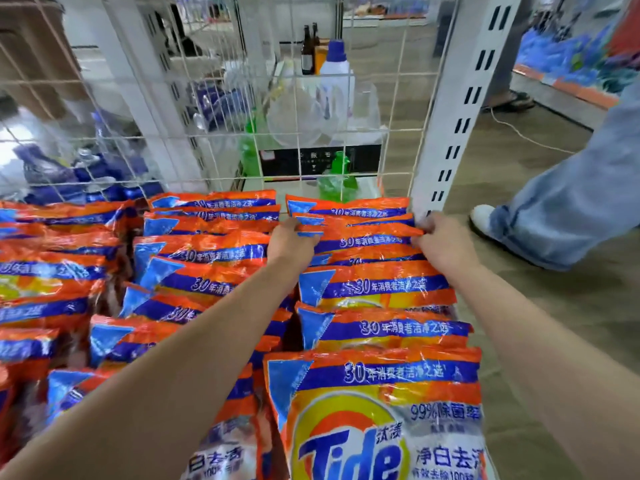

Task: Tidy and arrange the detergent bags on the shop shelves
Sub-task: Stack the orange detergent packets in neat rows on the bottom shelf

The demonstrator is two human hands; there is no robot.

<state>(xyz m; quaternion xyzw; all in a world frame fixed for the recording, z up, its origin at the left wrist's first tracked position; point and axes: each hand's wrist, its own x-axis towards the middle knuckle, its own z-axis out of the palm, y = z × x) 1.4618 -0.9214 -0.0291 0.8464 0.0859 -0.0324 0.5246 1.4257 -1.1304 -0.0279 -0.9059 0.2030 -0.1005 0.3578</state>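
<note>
1. Both my arms reach forward over the rows of orange Tide detergent bags point(381, 292) standing upright on the shelf.
2. My left hand point(291, 240) grips the left top corner of one detergent bag point(363, 237) near the back of the right-hand row; fingers curled round the edge, thumb side hidden behind the plastic.
3. My right hand point(441, 237) pinches the same bag's right top corner, fingers curled on it, just beside the white slotted shelf upright point(460, 109).
4. The held bag sits second or third from the back of the row, touching bags in front and behind; cannot tell the exact count.
5. Front bag of the right row point(381, 410) is closest to me, upright, Tide logo showing, tilted slightly.
6. Middle row of bags point(207, 251) is just left of my left arm, bags leaning and overlapping unevenly.
7. Left row point(48, 271) is further left, also messy, partly out of view.
8. White wire mesh panel point(207, 98) backs the shelf right behind the last bags.
9. Through the mesh: white detergent bottle with purple cap point(335, 74), brown glass bottles point(308, 50), green bottles point(337, 178), blurred blue packs point(104, 171).
10. At right, another person's leg in jeans point(571, 188) with a white shoe point(481, 216) stands on the wood-look floor point(554, 306).
</note>
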